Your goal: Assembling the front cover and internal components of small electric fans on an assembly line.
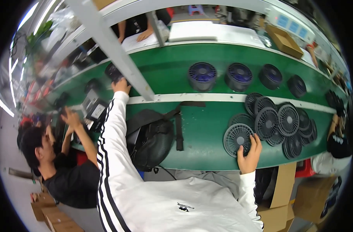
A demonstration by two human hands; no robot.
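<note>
My left hand (121,86) is stretched out past the white rail, its fingers on the near side of a dark round fan unit (113,72); a slanted white post partly covers that unit. At the right, my right hand (250,155) holds the edge of a grey round fan grille (238,140), thumb and fingers curled at its right side. Several more grilles (267,123) lie overlapping in a pile just beyond it. On the green belt stand several round fan units, among them one with a purple-tinted inside (202,76).
A black backpack (152,143) lies on the green bench between my arms. The white rail (219,98) divides bench from belt. To my left a person in black (68,181) works beside boxes. Cardboard boxes (277,216) stand below the bench at right. Other people work across and at far right.
</note>
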